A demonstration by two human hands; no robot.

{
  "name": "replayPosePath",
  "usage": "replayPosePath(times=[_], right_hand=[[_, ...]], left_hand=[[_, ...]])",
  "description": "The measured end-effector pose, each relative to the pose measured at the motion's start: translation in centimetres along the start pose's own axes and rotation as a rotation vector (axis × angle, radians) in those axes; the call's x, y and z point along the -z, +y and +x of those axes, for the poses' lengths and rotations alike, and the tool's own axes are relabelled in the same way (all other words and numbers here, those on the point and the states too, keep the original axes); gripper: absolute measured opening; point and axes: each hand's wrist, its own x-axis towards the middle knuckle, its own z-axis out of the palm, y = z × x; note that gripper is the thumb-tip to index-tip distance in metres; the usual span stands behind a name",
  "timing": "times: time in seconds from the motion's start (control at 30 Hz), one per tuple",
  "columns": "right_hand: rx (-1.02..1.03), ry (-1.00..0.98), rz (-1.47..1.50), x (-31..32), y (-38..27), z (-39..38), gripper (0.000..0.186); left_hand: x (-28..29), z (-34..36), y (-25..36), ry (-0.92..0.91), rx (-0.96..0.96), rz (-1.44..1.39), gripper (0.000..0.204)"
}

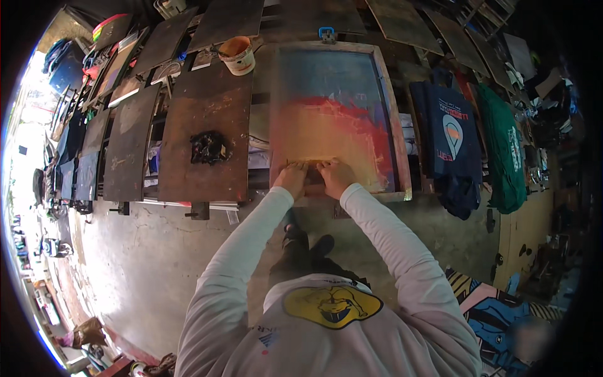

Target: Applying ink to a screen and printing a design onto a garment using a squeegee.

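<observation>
A screen-printing frame (403,157) lies before me, its mesh stained blue, red and orange, held at the far edge by a blue-handled clamp (326,34). My left hand (292,178) and my right hand (334,176) are side by side near the frame's front edge, both closed on a squeegee (313,164) that lies across the mesh, largely covered by my fingers. A white bucket (239,61) of orange ink, with something stick-like in it, stands beyond the frame's left side. A stained board (182,107) with a black smeared patch lies left of the frame.
More flat boards (129,141) line the rack to the left and back. Folded navy (443,151) and green (502,151) printed cloth items hang over boards at the right. A concrete floor (144,270) lies below, with a colourful patterned surface (483,301) at lower right.
</observation>
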Motion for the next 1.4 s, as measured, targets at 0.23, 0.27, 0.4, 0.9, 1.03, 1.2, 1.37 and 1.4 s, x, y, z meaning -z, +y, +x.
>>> replayPosePath(times=[0.23, 0.27, 0.4, 0.9, 1.03, 1.2, 1.37, 1.4], right_hand=[[-0.007, -0.027, 0.064, 0.4, -0.5, -1.5, 0.026], [0.005, -0.039, 0.055, 0.8, -0.6, -1.6, 0.026], [0.006, -0.092, 0.066, 2.6, -0.4, -1.3, 0.032], [0.024, -0.197, 0.162, 3.7, 7.4, 8.2, 0.055], [0.123, -0.312, 0.290, 3.5, 7.0, 12.2, 0.069], [0.025, -0.367, 0.327, 2.4, 9.3, 10.8, 0.071], [0.062, -0.294, 0.308, 2.6, 8.2, 11.2, 0.070], [0.066, -0.288, 0.307, 2.8, 7.9, 11.0, 0.070]], left_hand=[[1.9, -1.7, 1.5, -0.038, -0.081, 0.040, 0.042], [1.9, -1.7, 1.4, -0.050, -0.029, 0.037, 0.041], [0.8, -0.8, -0.3, -0.056, -0.006, 0.072, 0.036], [7.3, 11.1, -2.8, -0.346, -0.197, -0.006, 0.049], [2.5, 13.0, -9.4, -0.244, 0.064, -0.466, 0.052], [5.6, 13.3, -4.7, -0.342, -0.264, -0.055, 0.059], [6.5, 12.0, -5.7, -0.314, -0.241, -0.065, 0.060], [6.6, 11.7, -5.7, -0.294, -0.259, -0.095, 0.060]])
